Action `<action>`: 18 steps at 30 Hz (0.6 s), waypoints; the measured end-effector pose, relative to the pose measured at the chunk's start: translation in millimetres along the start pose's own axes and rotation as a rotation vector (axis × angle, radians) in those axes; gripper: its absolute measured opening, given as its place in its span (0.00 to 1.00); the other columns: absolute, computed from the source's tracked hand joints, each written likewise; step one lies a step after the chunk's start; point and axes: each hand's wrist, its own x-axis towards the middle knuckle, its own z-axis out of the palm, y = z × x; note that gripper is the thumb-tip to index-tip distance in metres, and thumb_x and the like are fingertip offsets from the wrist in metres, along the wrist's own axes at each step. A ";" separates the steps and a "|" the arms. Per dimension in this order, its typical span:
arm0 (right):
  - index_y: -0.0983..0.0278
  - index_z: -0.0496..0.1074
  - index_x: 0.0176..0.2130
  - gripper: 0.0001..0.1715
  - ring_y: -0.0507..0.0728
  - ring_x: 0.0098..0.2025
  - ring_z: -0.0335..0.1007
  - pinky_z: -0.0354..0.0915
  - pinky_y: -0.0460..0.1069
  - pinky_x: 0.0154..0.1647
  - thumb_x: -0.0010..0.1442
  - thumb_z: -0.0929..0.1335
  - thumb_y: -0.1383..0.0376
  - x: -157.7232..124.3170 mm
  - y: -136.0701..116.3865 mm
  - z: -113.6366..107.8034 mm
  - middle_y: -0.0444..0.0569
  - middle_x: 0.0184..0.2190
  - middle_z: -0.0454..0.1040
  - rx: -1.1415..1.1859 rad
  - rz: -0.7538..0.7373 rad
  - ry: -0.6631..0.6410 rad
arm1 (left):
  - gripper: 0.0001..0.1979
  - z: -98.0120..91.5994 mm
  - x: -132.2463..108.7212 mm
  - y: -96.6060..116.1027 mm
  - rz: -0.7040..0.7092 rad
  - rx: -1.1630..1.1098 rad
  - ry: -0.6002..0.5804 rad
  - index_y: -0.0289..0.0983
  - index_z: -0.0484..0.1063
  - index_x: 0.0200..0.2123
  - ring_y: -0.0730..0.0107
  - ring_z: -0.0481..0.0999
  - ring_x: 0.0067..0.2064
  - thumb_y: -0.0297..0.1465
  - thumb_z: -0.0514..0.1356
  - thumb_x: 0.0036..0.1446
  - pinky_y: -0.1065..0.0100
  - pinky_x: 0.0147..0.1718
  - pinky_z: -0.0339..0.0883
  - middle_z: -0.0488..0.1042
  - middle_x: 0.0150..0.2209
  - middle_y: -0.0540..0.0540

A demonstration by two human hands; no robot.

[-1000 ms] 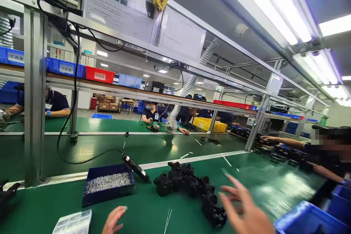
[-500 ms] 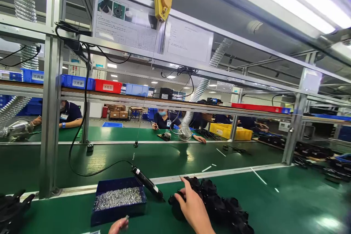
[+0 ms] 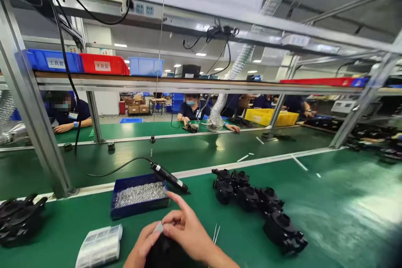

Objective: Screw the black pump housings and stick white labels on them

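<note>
My left hand [image 3: 145, 240] is closed, with a small pale, translucent piece [image 3: 159, 227] at its fingertips. Right beside it, my right hand [image 3: 190, 230] bends its thumb and fingers over a black plastic part [image 3: 168, 253], while the index finger points up. Most of this part lies below the hands and is cut off by the bottom edge. Beyond the fingers stands a blue bin [image 3: 141, 209] holding many small shiny metal pieces [image 3: 140, 194]. An electric screwdriver [image 3: 169, 177] rests against the bin's right corner.
Several black plastic parts [image 3: 248, 197] form a double row at right; more [image 3: 21, 220] sit at far left. A clear compartment box [image 3: 99, 245] and metal tweezers [image 3: 216, 233] flank my hands. Metal posts [image 3: 34, 92] carry a shelf of bins. Co-workers sit across the bench.
My right hand has left the row of black parts and come to my left hand, with a black part now under them. The view has tilted down, bringing the clear box and tweezers into sight.
</note>
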 end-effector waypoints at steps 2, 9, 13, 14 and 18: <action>0.63 0.65 0.63 0.47 0.61 0.43 0.73 0.69 0.54 0.44 0.55 0.77 0.44 1.7 4.5 4.9 0.55 0.47 0.76 -0.045 -0.043 0.135 | 0.31 -8.5 -7.2 -1.7 0.009 0.029 0.002 0.41 0.68 0.62 0.44 0.74 0.59 0.38 0.68 0.56 0.48 0.59 0.72 0.72 0.58 0.36; 0.63 0.75 0.30 0.33 0.72 0.67 0.59 0.52 0.63 0.69 0.55 0.75 0.36 -3.2 1.7 12.0 0.59 0.61 0.70 0.060 0.025 0.086 | 0.36 -25.3 -4.3 6.9 0.040 0.137 0.164 0.42 0.52 0.68 0.53 0.68 0.64 0.30 0.64 0.60 0.56 0.59 0.72 0.63 0.63 0.36; 0.62 0.74 0.28 0.34 0.71 0.72 0.50 0.53 0.63 0.68 0.56 0.74 0.35 -6.9 3.7 18.0 0.62 0.55 0.74 -0.030 0.043 0.008 | 0.33 -19.7 -2.9 13.8 0.116 0.175 0.181 0.45 0.53 0.67 0.56 0.69 0.62 0.31 0.63 0.62 0.57 0.58 0.72 0.63 0.61 0.38; 0.62 0.74 0.28 0.34 0.71 0.72 0.50 0.53 0.64 0.68 0.57 0.73 0.35 -7.7 4.9 18.9 0.63 0.56 0.74 -0.071 0.032 0.009 | 0.33 -18.9 -3.2 14.7 0.129 0.187 0.174 0.45 0.53 0.67 0.56 0.69 0.62 0.30 0.63 0.63 0.57 0.58 0.72 0.63 0.61 0.38; 0.61 0.75 0.29 0.30 0.70 0.68 0.56 0.48 0.66 0.70 0.62 0.70 0.39 -12.1 6.3 20.5 0.59 0.64 0.66 -0.266 -0.026 0.044 | 0.32 -19.0 -4.2 17.0 0.141 0.208 0.147 0.45 0.52 0.67 0.55 0.69 0.61 0.30 0.62 0.64 0.55 0.58 0.72 0.62 0.61 0.37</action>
